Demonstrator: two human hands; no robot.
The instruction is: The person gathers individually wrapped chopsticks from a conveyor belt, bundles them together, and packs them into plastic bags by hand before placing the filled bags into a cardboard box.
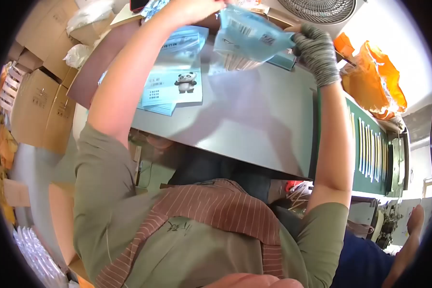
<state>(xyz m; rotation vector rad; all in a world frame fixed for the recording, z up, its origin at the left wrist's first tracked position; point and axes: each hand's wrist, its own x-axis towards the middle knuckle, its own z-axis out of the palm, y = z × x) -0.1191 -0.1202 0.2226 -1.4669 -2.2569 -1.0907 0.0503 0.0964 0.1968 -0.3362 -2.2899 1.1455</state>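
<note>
A blue see-through plastic bag (254,31) hangs tilted between my two hands above the grey table (235,122). A barcode shows on it, and a bundle of thin pale sticks (239,62) is at its lower end. My left hand (204,8) is bare and closed at the bag's upper left edge, its fingertips partly cut off by the frame. On the other side my right hand (314,50), in a grey striped knit glove, pinches the bag's right corner. Flat blue bags (173,86) printed with a panda lie stacked under my left forearm.
A fan (319,7) stands at the back. To the right, a green conveyor belt (372,168) carries several long thin sticks, with an orange plastic bag (374,81) behind it. Cardboard boxes (38,105) are piled at left. Another person's arm (408,245) shows at lower right.
</note>
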